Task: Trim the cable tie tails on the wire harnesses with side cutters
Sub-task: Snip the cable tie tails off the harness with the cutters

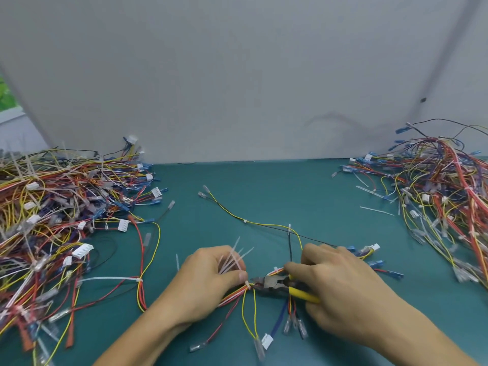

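A wire harness [253, 228] of yellow, red, black and blue wires lies across the green mat in front of me. My left hand [208, 281] pinches the harness at a white cable tie [247, 284] and also holds several cut white tie tails [235, 256] between its fingers. My right hand [340, 283] grips the yellow-handled side cutters [274, 282]. The dark jaws point left and sit right at the tie beside my left thumb. Connectors [266, 341] hang off the harness towards me.
A big heap of wire harnesses [52, 207] fills the left of the green mat [290, 194]. Another heap [443, 196] sits at the right. A grey wall [237, 75] rises behind. A loose tie tail [376, 210] lies near the right heap.
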Demonstrator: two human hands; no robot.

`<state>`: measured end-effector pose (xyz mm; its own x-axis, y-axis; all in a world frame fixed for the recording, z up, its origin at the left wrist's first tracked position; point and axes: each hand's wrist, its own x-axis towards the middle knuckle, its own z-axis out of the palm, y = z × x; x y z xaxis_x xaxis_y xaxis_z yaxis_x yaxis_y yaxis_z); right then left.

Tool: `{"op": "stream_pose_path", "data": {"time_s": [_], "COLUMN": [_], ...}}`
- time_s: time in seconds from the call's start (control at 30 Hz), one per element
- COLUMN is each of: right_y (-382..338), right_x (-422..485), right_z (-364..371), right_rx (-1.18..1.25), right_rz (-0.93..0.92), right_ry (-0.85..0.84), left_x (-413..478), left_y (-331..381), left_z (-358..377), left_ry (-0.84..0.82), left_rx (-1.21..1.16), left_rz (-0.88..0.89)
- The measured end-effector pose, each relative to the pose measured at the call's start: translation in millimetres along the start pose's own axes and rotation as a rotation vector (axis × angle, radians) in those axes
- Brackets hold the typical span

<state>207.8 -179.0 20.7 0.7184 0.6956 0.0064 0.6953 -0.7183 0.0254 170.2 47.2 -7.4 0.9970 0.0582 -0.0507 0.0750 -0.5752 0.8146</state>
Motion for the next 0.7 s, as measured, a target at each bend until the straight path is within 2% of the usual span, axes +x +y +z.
{"op": "stream_pose_path", "data": {"time_s": [0.33,0.5,0.7], "right_y": [1.1,-1.7,0.5], "right_x": [4.0,12.0,11.7], "right_z": [-10.4,-13.5,-7.3], "right_rx": [0.013,-0.029,0.067], "right_rz": [-0.026,-0.040,-0.072], "right_ry": [-0.052,-0.092,-0.105], "left_x": [-3.5,-3.4,-4.0], "left_y": [-0.9,0.3,0.7], "left_z": [-0.4,-0.2,3.6], "left_ry": [-0.068,-0.067,-0.018], "left_rx": [-0.164,-0.169,-0.138], "left_rz": [0.010,0.012,0.014]}}
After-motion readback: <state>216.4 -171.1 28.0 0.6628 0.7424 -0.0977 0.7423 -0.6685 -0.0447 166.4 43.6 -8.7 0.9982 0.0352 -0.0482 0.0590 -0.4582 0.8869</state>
